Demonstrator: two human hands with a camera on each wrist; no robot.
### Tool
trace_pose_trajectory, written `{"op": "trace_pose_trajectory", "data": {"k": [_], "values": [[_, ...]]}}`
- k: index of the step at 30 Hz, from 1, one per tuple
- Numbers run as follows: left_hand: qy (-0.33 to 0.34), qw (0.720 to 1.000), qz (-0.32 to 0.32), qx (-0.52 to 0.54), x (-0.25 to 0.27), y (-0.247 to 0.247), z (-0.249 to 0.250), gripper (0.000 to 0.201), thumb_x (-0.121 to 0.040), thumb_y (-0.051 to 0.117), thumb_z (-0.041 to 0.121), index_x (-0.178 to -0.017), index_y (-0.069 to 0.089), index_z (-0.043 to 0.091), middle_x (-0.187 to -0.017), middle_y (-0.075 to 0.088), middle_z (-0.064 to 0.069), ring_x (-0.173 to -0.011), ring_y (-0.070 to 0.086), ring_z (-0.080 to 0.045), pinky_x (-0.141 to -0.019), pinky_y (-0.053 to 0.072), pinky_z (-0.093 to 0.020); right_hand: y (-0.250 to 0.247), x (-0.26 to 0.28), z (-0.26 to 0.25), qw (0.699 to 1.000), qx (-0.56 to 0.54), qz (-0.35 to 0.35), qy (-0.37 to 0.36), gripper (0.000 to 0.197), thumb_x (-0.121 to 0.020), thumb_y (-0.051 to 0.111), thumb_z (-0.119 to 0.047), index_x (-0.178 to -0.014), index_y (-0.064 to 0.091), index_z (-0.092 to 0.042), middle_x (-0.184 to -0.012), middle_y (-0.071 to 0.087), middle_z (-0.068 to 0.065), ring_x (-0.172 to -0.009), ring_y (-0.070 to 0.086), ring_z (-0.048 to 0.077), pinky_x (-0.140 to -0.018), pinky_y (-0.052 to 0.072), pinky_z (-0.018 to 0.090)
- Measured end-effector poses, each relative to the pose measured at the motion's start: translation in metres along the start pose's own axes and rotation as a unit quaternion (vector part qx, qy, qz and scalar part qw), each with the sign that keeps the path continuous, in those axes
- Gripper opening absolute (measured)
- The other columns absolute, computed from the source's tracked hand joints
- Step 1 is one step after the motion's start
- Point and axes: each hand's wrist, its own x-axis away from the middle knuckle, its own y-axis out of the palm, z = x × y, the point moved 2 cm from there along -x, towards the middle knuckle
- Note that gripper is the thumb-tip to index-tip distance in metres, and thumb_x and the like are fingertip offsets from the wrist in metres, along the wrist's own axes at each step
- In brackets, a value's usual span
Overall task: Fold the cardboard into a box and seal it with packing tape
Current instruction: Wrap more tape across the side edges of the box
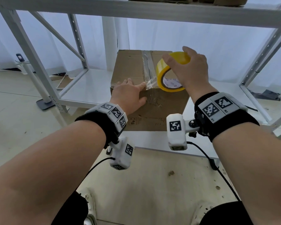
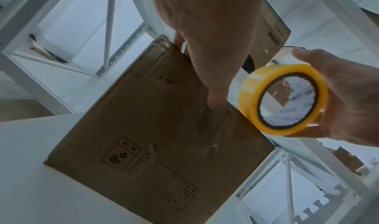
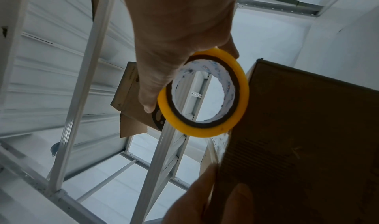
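A closed brown cardboard box (image 1: 133, 69) stands on the white shelf board (image 1: 88, 88). A strip of clear tape (image 1: 147, 65) runs along its top seam toward the near edge. My left hand (image 1: 130, 93) lies flat on the box's near top edge, fingers straight, the thumb down on the front face (image 2: 215, 98). My right hand (image 1: 190, 69) grips a yellow tape roll (image 1: 170, 72) just above the box's near right corner, and crumpled clear tape stretches from the roll to the box edge. In the left wrist view the roll (image 2: 285, 99) hangs beside the box (image 2: 156, 138).
White metal shelving (image 1: 39, 62) frames the box, with an upper shelf (image 1: 152, 12) overhead holding more cardboard. Uprights stand left and right. A stand with a flat base (image 1: 44, 103) is on the floor at left. Flat cardboard pieces (image 3: 131, 107) lie beyond the rack.
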Motion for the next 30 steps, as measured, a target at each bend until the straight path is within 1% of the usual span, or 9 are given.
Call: {"op": "trace_pose_trajectory", "data": {"k": [3,6,8,11,16,18,20,23,30], "values": [[-0.025,0.998,-0.051,-0.014,-0.003,0.002,0.012,0.069,-0.089,0.042,0.062,-0.148,0.013,0.041,-0.151,0.019,-0.03,-0.14,0.021,-0.041,-0.113,0.017,-0.053,0.003,0.003,-0.001,1.0,-0.026,-0.009,0.01,0.086,-0.076,0.06,-0.068,-0.147,0.03,-0.027,-0.145,0.037,0.004,-0.133,0.035,0.021,-0.103,0.033,0.034],[-0.043,0.996,-0.072,-0.02,-0.002,0.0,0.017,0.072,-0.088,0.042,0.064,-0.148,0.009,0.042,-0.153,0.01,-0.03,-0.142,0.013,-0.043,-0.113,0.012,-0.056,0.005,0.008,-0.005,0.999,-0.031,-0.002,0.012,0.081,-0.075,0.063,-0.065,-0.138,0.035,-0.024,-0.134,0.045,0.004,-0.122,0.044,0.022,-0.088,0.037,0.032],[-0.033,0.997,-0.066,-0.012,-0.001,0.001,0.015,0.067,-0.091,0.041,0.059,-0.148,0.012,0.041,-0.153,0.015,-0.028,-0.142,0.016,-0.041,-0.114,0.014,-0.055,0.005,0.007,-0.004,0.999,-0.03,-0.001,0.021,0.076,-0.075,0.064,-0.063,-0.134,0.037,-0.022,-0.129,0.046,0.005,-0.112,0.047,0.021,-0.081,0.037,0.03],[0.011,1.0,-0.012,0.01,0.002,-0.001,-0.001,0.053,-0.097,0.04,0.042,-0.147,0.025,0.032,-0.145,0.038,-0.018,-0.135,0.035,-0.032,-0.112,0.026,-0.047,0.004,0.006,-0.004,0.999,-0.033,-0.007,0.029,0.074,-0.076,0.064,-0.06,-0.134,0.037,-0.021,-0.128,0.044,0.006,-0.099,0.042,0.017,-0.077,0.035,0.03],[0.014,0.998,0.066,0.012,0.012,-0.007,-0.034,0.033,-0.097,0.044,0.034,-0.123,0.052,0.016,-0.118,0.058,-0.001,-0.108,0.055,-0.022,-0.091,0.045,-0.034,0.002,0.005,-0.005,0.999,-0.031,-0.017,0.026,0.074,-0.078,0.063,-0.059,-0.135,0.037,-0.02,-0.128,0.043,0.006,-0.097,0.04,0.017,-0.078,0.035,0.03],[0.0,0.999,0.054,-0.001,0.012,-0.004,-0.038,0.039,-0.096,0.046,0.037,-0.127,0.05,0.013,-0.127,0.055,-0.004,-0.116,0.053,-0.023,-0.1,0.041,-0.035,0.002,0.005,-0.005,0.999,-0.025,-0.02,0.023,0.075,-0.078,0.062,-0.06,-0.135,0.036,-0.02,-0.129,0.043,0.006,-0.098,0.04,0.016,-0.078,0.035,0.03],[-0.009,1.0,0.026,0.004,0.011,-0.001,-0.03,0.056,-0.096,0.046,0.04,-0.141,0.038,0.008,-0.146,0.041,-0.01,-0.134,0.038,-0.025,-0.112,0.026,-0.035,0.002,0.004,-0.005,0.999,-0.025,-0.022,0.024,0.075,-0.078,0.062,-0.061,-0.135,0.036,-0.02,-0.129,0.043,0.006,-0.099,0.04,0.016,-0.079,0.035,0.03],[0.049,0.998,0.008,0.038,0.006,0.001,0.0,0.063,-0.098,0.045,0.038,-0.149,0.021,0.009,-0.156,0.022,-0.009,-0.144,0.018,-0.022,-0.116,0.009,-0.031,0.002,0.002,-0.004,0.999,-0.023,-0.025,0.025,0.075,-0.078,0.062,-0.061,-0.136,0.036,-0.02,-0.13,0.043,0.006,-0.102,0.042,0.017,-0.079,0.036,0.03],[0.068,0.994,0.01,0.083,-0.003,-0.006,0.009,0.056,-0.097,0.045,0.034,-0.147,0.03,0.015,-0.153,0.03,-0.001,-0.141,0.027,-0.016,-0.113,0.023,-0.034,0.005,0.0,-0.003,0.999,-0.032,-0.009,0.022,0.074,-0.076,0.066,-0.056,-0.135,0.037,-0.02,-0.129,0.041,0.005,-0.099,0.039,0.016,-0.081,0.035,0.029]]}}
